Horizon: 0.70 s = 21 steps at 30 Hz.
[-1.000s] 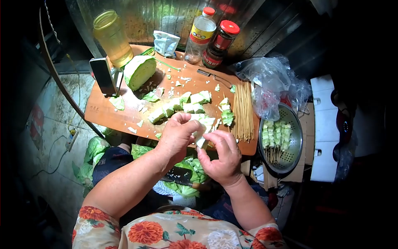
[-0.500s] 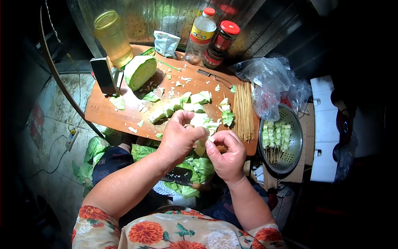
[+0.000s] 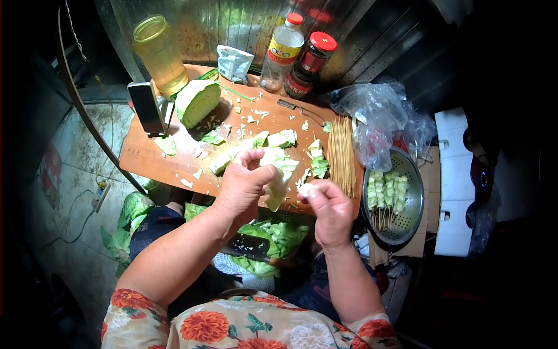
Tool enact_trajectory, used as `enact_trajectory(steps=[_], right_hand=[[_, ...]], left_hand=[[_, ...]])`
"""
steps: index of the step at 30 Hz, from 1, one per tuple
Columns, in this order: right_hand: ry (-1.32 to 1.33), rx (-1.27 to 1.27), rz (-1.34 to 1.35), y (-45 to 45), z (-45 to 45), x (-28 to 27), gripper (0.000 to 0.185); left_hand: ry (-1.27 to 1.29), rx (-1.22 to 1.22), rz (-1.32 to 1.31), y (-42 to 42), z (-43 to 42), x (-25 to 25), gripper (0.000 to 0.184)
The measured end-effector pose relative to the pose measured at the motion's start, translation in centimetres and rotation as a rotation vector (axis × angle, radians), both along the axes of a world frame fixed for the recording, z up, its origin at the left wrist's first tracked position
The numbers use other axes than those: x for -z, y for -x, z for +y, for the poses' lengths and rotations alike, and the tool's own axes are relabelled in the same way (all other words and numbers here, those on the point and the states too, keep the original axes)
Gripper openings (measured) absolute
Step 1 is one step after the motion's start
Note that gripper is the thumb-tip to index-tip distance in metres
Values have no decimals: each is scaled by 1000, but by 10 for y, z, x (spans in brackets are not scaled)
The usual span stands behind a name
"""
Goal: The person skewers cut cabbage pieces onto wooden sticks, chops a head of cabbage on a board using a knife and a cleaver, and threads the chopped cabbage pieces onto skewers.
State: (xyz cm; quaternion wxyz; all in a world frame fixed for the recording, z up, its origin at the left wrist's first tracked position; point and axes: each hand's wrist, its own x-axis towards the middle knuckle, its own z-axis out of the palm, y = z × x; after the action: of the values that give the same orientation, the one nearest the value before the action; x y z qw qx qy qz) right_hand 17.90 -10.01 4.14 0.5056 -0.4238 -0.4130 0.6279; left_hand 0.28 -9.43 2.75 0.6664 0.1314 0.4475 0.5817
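See 1 cut cabbage (image 3: 199, 104), dense-layered, on 1 wooden board (image 3: 146, 156); 1 bundle straight thin sticks (image 3: 342, 156); 1 holed metal colander (image 3: 414, 210) w/ approx 4 skewers (image 3: 387, 191). Pinches 1 thin pale leaf (image 3: 276, 191) in curled L hand (image 3: 244, 179), over board's near edge; pinches 1 white bit (image 3: 306, 189) in R hand (image 3: 332, 214).

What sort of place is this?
Likely a food-prep corner, home or stall unclear: a half cabbage on a wooden board, a bundle of thin sticks, and loaded skewers in a colander.
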Motion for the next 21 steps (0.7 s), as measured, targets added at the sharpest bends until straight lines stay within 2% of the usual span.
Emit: enact_trajectory(steps=[2,3,4,6,7,10,11,12,14,17,21], right_hand=[[-248,-275,-702,-9,1,-1,14],[-208,-243,-653,-6,-3,1,23],[-206,-239,-655,-2,-5,-1,23],[-116,-99,-369,4,-9,-7,27],[-194,-35,-294,5,-8,-4,31],[-233,-28,-275,9,-8,-3,31],[-257,-19,-323,8,-9,-2,30],[-258,-20,-323,7,-10,-1,30],[-312,22,-402,6,-11,2,29],[-347,39,-466,3,-12,8,27],[-370,8,-460,2,-12,8,23]], left_hand=[[-5,13,-7,3,0,-2,41],[-14,42,-8,3,-1,-7,43],[-21,72,-10,2,-2,-9,44],[-59,109,20,0,-5,-7,46],[-98,143,52,-2,-6,-6,49],[-124,194,95,-8,-11,-8,57],[-139,171,54,-10,-12,-8,47],[-140,170,54,-10,-11,-10,47],[-18,189,-148,-7,-9,-15,35],[-33,237,-45,-6,-7,-9,26],[-36,197,12,-8,-8,-11,23]])
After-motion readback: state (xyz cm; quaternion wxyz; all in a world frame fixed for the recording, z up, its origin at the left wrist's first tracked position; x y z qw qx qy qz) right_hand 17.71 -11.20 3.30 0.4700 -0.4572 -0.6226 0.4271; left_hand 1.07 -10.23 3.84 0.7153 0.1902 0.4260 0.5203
